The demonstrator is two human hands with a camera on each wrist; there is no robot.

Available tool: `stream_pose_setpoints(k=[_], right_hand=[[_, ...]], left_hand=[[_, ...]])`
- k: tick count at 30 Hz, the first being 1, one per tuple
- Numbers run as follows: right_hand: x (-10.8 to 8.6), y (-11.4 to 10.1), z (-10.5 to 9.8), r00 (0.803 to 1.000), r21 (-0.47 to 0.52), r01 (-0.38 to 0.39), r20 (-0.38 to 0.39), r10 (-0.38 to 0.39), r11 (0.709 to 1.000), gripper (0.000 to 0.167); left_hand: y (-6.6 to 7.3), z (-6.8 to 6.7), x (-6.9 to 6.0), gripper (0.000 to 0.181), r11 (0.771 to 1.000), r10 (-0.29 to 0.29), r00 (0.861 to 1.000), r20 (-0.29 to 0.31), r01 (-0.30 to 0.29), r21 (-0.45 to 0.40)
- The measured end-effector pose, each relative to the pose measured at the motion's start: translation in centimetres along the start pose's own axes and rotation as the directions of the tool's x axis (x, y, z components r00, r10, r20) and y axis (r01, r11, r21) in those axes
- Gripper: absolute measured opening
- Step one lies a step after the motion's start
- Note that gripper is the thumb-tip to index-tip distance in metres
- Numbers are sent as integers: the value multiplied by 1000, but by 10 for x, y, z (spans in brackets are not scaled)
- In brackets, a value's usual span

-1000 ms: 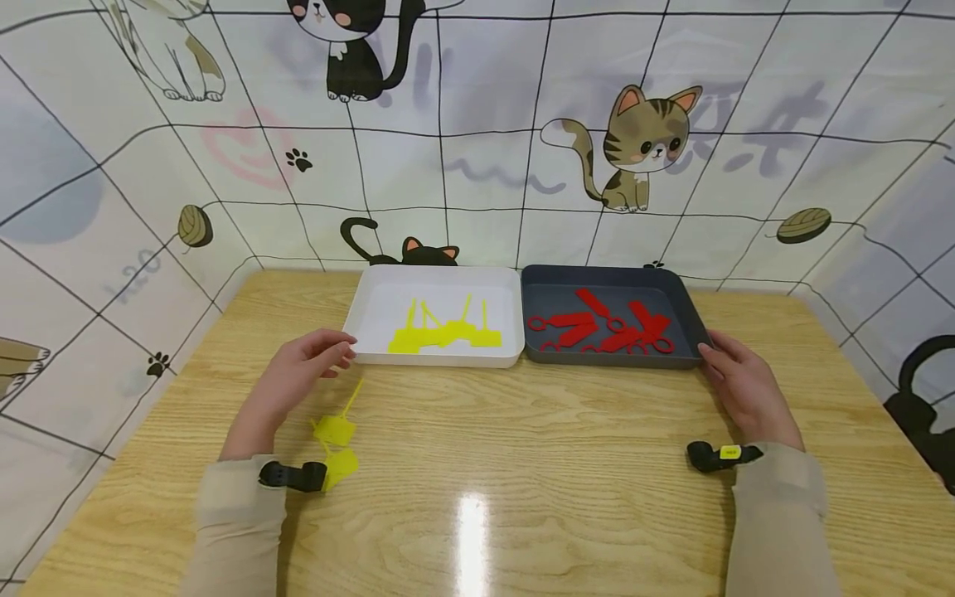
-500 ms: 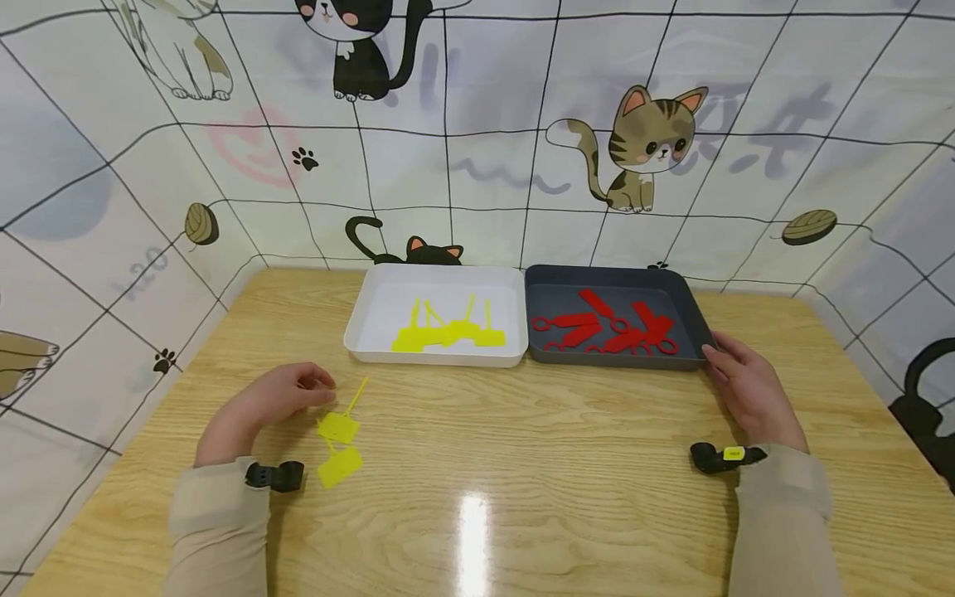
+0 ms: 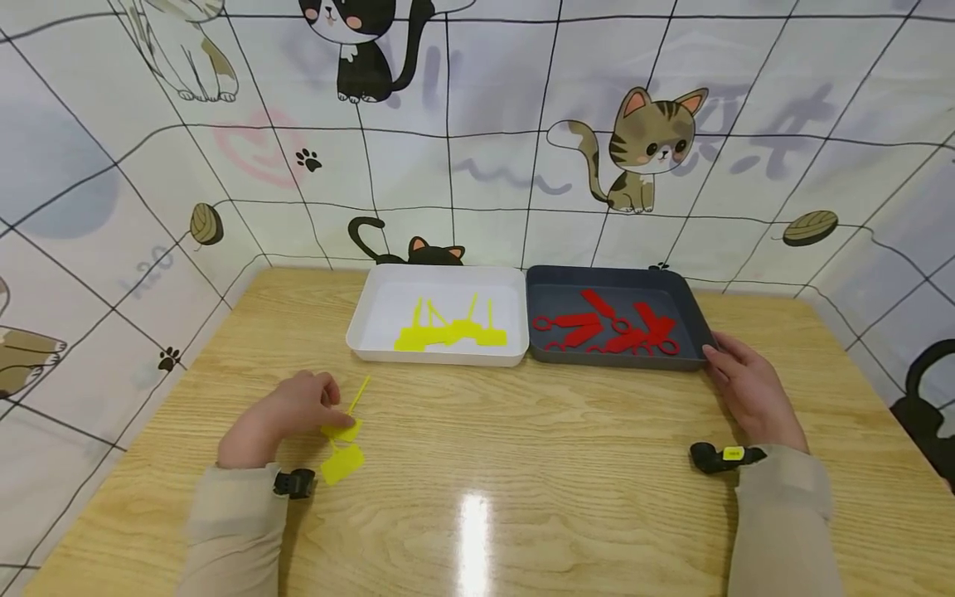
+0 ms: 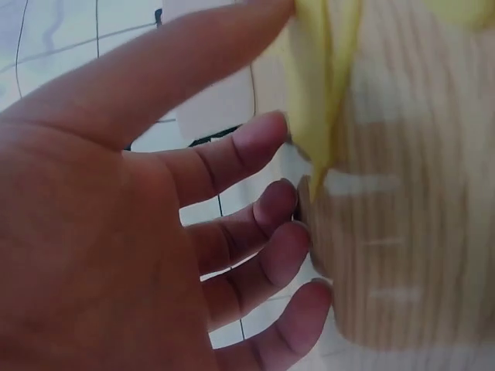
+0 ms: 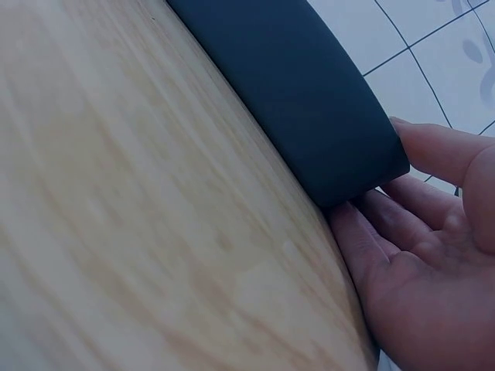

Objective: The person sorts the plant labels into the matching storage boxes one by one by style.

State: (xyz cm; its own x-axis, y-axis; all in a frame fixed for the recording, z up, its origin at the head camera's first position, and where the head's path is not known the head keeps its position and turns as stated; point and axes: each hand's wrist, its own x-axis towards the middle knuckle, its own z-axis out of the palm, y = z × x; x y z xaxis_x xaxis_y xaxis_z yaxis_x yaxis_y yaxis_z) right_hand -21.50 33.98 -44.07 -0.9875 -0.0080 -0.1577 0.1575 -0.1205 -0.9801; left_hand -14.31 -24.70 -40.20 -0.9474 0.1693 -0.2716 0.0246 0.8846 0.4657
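Note:
Two flat yellow tags with thin strap tails lie on the table at the left. My left hand (image 3: 294, 406) is over the farther yellow tag (image 3: 349, 430), its thumb touching it; in the left wrist view, thumb and fingertips stand apart beside the yellow strip (image 4: 309, 85). The nearer yellow tag (image 3: 342, 465) lies just below it. My right hand (image 3: 749, 385) holds the near right corner of the dark grey tray (image 3: 612, 360), thumb at the rim and fingers at its side and underside (image 5: 418, 232). Red tags (image 3: 627, 338) with ring ends lie in that tray.
A white tray (image 3: 440, 358) holding several yellow tags (image 3: 448, 333) stands against the dark tray's left side. Both sit at the back of the wooden table (image 3: 537, 497), before a cat-printed cloth (image 3: 492, 166).
My left hand has left the white tray's near left corner, come down toward me, then moved right onto the farther yellow tag. The right hand stays at the dark tray's corner.

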Motion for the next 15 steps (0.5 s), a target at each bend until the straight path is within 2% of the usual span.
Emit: stream_pose_setpoints(k=[3,12,15], right_hand=[[0,0,0,1000,-5,-5,2,5,1000,76],[0,0,1,1000,6,-7,-18,7,1000,76],[0,0,1,1000,15,-8,-17,9,1000,75]], left_hand=[[6,1,-1,31,999,-15,1000,10,15,36],[22,1,1,21,1000,-11,999,49,10,10],[24,1,2,19,999,-35,998,49,34,15]])
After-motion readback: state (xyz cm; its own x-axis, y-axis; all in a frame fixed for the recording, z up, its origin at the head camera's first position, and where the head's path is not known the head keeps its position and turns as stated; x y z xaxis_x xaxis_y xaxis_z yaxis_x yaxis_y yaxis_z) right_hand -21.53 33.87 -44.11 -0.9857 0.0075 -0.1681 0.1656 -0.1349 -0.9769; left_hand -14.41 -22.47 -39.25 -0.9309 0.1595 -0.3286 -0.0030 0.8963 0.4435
